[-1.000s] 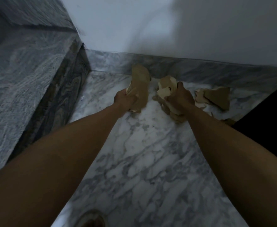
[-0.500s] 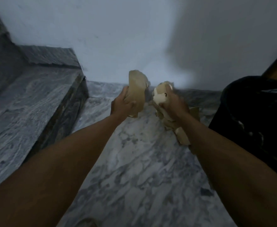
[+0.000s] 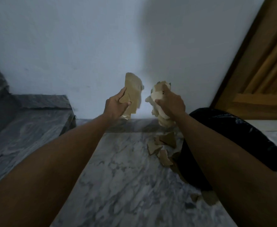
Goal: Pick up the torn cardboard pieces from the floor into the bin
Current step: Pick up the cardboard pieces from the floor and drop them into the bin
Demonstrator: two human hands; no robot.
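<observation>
Both arms reach forward, with the hands raised in front of the white wall [image 3: 85, 46]. The left hand [image 3: 115, 105] is closed around a tall brown cardboard piece [image 3: 133, 90], thumb pressed on its near face and the sheet standing upright above the hand. The right hand [image 3: 171, 102] is clenched around a crumpled bundle of cardboard scraps [image 3: 159, 95], paler on the torn faces, with ends hanging out below the hand. The two loads are near each other but apart.

More torn cardboard pieces [image 3: 164, 146] lie on the grey-veined marble floor [image 3: 126, 185], at the foot of the wall and just beside the left edge of the black bin [image 3: 249, 136]. The bin sits to the right, partly hidden by the right forearm; it seems to be lined with a dark bag, though the view is too dim to be sure. A dark marble step [image 3: 28, 125] rises on the left, and a wooden door [image 3: 265, 71] stands at the far right. No writing or label can be read on any piece.
</observation>
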